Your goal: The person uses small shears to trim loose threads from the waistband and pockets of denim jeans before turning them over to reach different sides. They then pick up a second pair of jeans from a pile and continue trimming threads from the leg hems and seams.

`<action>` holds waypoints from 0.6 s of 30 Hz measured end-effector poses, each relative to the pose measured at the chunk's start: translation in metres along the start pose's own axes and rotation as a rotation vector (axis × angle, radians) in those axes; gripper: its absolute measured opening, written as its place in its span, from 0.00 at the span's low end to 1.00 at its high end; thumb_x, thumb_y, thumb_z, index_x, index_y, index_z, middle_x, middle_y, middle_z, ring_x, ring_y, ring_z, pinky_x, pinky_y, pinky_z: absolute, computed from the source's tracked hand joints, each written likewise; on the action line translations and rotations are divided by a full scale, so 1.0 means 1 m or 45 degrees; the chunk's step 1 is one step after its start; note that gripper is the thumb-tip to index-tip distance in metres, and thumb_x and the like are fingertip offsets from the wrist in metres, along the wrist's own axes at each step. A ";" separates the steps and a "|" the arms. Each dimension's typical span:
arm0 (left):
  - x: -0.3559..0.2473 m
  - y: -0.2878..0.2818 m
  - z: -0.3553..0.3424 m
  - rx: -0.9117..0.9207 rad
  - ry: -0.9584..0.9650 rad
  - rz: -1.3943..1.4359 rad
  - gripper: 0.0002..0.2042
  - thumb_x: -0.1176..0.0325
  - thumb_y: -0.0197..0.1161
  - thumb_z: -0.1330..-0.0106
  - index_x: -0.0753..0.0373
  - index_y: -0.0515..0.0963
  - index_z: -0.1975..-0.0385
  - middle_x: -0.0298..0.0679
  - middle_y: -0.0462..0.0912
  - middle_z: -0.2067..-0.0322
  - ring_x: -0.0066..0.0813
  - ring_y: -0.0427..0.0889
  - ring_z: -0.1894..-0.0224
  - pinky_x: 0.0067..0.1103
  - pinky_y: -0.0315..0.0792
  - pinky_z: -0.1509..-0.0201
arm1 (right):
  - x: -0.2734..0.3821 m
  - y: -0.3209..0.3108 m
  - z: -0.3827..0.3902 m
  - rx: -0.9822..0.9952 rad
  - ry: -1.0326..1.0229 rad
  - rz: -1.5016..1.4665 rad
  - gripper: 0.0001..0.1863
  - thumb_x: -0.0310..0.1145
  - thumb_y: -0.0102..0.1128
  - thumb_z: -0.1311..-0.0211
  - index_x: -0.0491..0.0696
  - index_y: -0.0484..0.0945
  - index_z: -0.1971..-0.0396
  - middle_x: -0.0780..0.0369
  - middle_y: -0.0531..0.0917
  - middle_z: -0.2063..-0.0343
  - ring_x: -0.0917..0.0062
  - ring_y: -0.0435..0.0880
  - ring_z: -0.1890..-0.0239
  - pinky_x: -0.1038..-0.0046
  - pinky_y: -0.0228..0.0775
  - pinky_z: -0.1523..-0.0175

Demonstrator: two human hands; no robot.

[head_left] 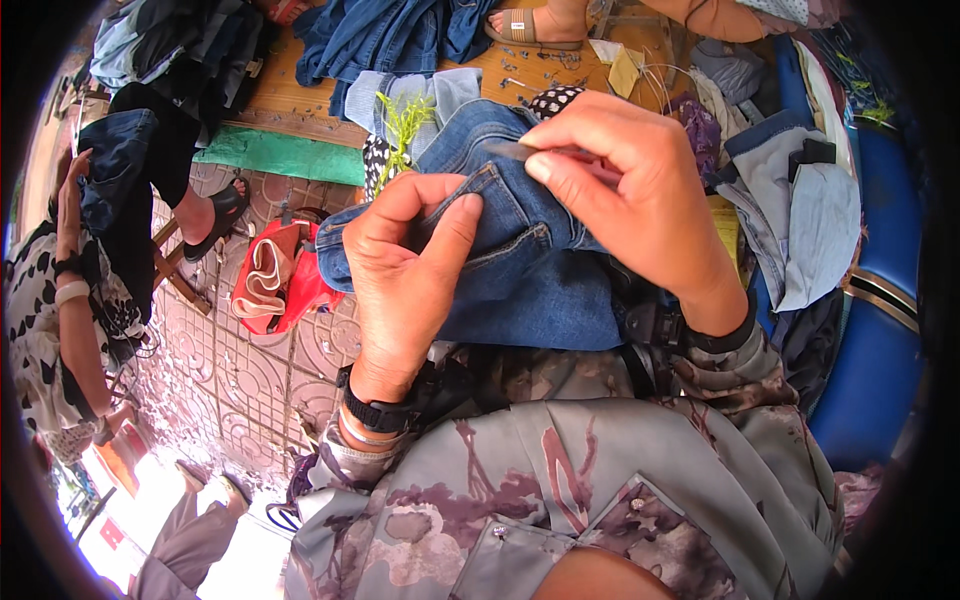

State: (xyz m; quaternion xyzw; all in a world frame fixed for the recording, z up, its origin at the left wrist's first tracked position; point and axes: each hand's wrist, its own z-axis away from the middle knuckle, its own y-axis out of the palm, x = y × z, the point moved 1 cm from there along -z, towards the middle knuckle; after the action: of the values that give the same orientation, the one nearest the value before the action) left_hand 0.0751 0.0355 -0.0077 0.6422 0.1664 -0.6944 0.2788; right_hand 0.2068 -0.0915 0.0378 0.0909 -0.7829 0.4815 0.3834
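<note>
jeans [540, 300], red bag [256, 300] near edge, open paving [240, 375] leftward

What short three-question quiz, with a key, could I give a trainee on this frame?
1. True or false: the left hand is touching the denim garment.
2. Seen in the picture, where is the red bag relative to the denim garment? A) to its left B) to its right C) on top of it
3. Fill in: the thin object is held in the ____ hand.

Key:
1. True
2. A
3. right
</note>
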 end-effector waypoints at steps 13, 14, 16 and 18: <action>0.010 -0.010 -0.006 0.014 -0.111 0.063 0.05 0.75 0.60 0.38 0.67 0.77 0.64 0.27 0.78 0.70 0.09 0.71 0.68 0.09 0.66 0.63 | -0.034 0.013 0.008 -0.245 0.300 -0.745 0.11 0.31 0.60 0.41 0.39 0.77 0.62 0.69 0.80 0.72 0.92 0.74 0.71 0.88 0.66 0.67; 0.010 -0.010 -0.004 -0.063 0.007 -0.060 0.06 0.75 0.62 0.40 0.67 0.77 0.65 0.29 0.77 0.70 0.13 0.72 0.68 0.12 0.66 0.63 | -0.038 0.014 0.009 -0.215 0.363 -0.854 0.12 0.32 0.60 0.40 0.39 0.77 0.61 0.68 0.79 0.71 0.92 0.74 0.69 0.88 0.66 0.64; 0.010 -0.010 -0.001 -0.123 0.119 -0.185 0.08 0.74 0.64 0.43 0.67 0.77 0.65 0.31 0.77 0.71 0.17 0.73 0.68 0.15 0.67 0.62 | -0.046 0.017 0.013 -0.196 0.438 -0.963 0.14 0.33 0.59 0.40 0.39 0.77 0.59 0.68 0.79 0.69 0.91 0.75 0.66 0.89 0.67 0.62; 0.000 -0.008 0.007 -0.150 0.856 -0.799 0.11 0.73 0.68 0.50 0.65 0.76 0.67 0.36 0.75 0.72 0.30 0.73 0.67 0.23 0.67 0.61 | -0.050 0.021 0.014 -0.205 0.432 -0.884 0.17 0.35 0.55 0.37 0.40 0.75 0.54 0.76 0.66 0.80 0.94 0.56 0.80 0.87 0.43 0.77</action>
State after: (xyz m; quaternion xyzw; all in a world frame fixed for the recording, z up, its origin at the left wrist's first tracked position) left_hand 0.0649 0.0381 -0.0075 0.7334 0.4731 -0.4877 0.0217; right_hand 0.2234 -0.1039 -0.0147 0.2390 -0.6664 0.2684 0.6533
